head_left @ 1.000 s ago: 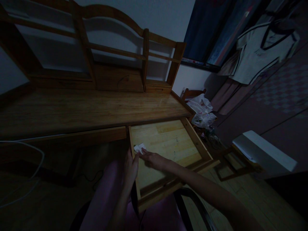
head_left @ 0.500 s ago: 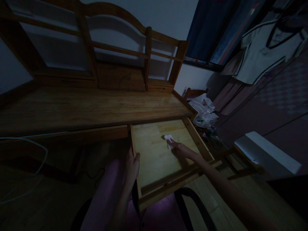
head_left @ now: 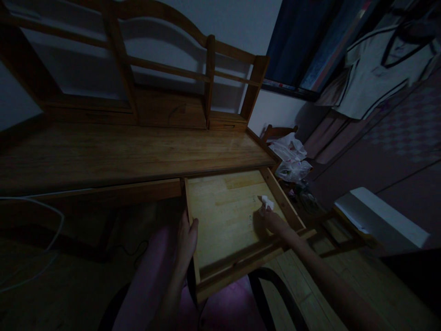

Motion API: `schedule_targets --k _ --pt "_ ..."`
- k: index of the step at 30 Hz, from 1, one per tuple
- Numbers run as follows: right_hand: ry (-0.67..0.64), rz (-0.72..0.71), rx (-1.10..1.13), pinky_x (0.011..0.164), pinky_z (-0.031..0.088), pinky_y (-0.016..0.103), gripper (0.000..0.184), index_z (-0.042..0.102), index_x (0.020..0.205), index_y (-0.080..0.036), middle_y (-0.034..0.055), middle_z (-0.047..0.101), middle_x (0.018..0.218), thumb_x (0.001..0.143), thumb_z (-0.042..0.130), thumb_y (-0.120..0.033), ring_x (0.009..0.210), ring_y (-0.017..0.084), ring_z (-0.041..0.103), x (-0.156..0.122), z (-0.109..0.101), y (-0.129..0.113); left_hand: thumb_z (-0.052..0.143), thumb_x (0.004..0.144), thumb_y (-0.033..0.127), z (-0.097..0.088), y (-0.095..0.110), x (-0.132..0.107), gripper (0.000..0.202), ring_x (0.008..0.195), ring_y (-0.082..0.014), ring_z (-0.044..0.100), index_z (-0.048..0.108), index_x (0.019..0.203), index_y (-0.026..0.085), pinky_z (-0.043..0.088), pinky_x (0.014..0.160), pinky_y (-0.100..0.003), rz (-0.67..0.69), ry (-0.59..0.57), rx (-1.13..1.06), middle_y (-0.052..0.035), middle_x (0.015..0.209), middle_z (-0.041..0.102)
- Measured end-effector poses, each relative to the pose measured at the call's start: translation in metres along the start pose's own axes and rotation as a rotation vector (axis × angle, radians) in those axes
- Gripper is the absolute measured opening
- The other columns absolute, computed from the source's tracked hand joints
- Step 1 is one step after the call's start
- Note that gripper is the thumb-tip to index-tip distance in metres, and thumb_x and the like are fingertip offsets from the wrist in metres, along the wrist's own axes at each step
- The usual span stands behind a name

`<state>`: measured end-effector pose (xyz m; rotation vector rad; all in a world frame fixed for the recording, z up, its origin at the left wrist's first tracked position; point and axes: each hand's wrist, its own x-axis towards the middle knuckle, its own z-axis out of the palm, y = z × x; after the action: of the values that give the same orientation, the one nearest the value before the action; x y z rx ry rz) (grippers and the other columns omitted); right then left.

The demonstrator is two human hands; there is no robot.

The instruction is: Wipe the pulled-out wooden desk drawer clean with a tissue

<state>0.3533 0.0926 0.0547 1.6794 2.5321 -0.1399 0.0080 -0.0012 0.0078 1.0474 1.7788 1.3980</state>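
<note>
A pale wooden drawer stands pulled out from under a long wooden desk. My right hand presses a small white wad of tissue against the drawer's floor near its right wall, fingers closed on it. My left hand grips the drawer's left wall, thumb inside and fingers outside. The drawer's floor is otherwise bare.
A wooden shelf hutch rises at the desk's back. White plastic bags lie on a chair to the right. Clothes hang at the upper right. A white cable loops at the left. A chair edge sits below the drawer.
My right hand has carried the tissue across the drawer's floor from the left wall to the right wall. The left hand has kept its hold on the drawer's left side.
</note>
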Motion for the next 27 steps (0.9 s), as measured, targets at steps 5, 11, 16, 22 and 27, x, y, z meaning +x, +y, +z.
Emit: schedule_targets --k 5,11,16,22,27 --pt "-0.046 -0.156 0.034 0.099 0.049 0.044 0.074 0.038 0.145 0.001 0.0333 0.045 0.143 0.072 0.040 0.006 0.126 0.034 0.056 -0.010 0.007 -0.064 0.048 0.094 0.037 -0.001 0.002 0.000 0.057 0.135 -0.0263 0.048 0.039 0.147 0.020 0.036 0.114 -0.043 -0.009 -0.007 -0.004 -0.0128 0.148 0.049" --pt "-0.037 -0.437 0.202 0.110 0.042 0.048 0.082 0.026 0.152 -0.002 0.0285 0.035 0.152 0.072 0.038 0.007 0.146 0.032 0.026 -0.007 -0.002 -0.097 0.049 0.093 0.037 -0.001 0.001 0.000 0.058 0.135 -0.0267 0.048 0.039 0.147 0.021 0.037 0.113 -0.043 -0.006 -0.005 0.005 -0.0121 0.148 0.049" --pt "-0.033 -0.465 0.234 0.114 0.038 0.047 0.085 0.015 0.155 -0.003 0.0269 0.029 0.156 0.074 0.038 0.006 0.148 0.030 0.020 -0.008 0.003 -0.089 0.049 0.093 0.037 -0.001 0.001 0.000 0.057 0.134 -0.0267 0.049 0.038 0.148 0.022 0.038 0.112 -0.043 0.007 -0.012 -0.006 -0.0122 0.147 0.050" --pt "-0.065 -0.164 0.031 0.109 0.043 0.047 0.079 0.017 0.153 0.003 0.0312 0.025 0.155 0.076 0.034 0.007 0.146 0.033 0.025 -0.017 0.007 -0.062 0.048 0.094 0.037 -0.001 0.004 -0.001 0.056 0.134 -0.0271 0.048 0.039 0.147 0.021 0.037 0.113 -0.043 -0.005 -0.002 -0.011 -0.0124 0.148 0.049" --pt "-0.097 0.059 -0.141 0.100 0.049 0.048 0.064 0.032 0.147 0.006 0.0363 0.038 0.146 0.083 0.034 0.002 0.135 0.038 0.045 -0.024 0.005 -0.045 0.048 0.094 0.037 -0.001 0.005 -0.001 0.057 0.135 -0.0275 0.048 0.038 0.148 0.021 0.036 0.113 -0.044 -0.007 -0.012 -0.005 -0.0127 0.148 0.049"
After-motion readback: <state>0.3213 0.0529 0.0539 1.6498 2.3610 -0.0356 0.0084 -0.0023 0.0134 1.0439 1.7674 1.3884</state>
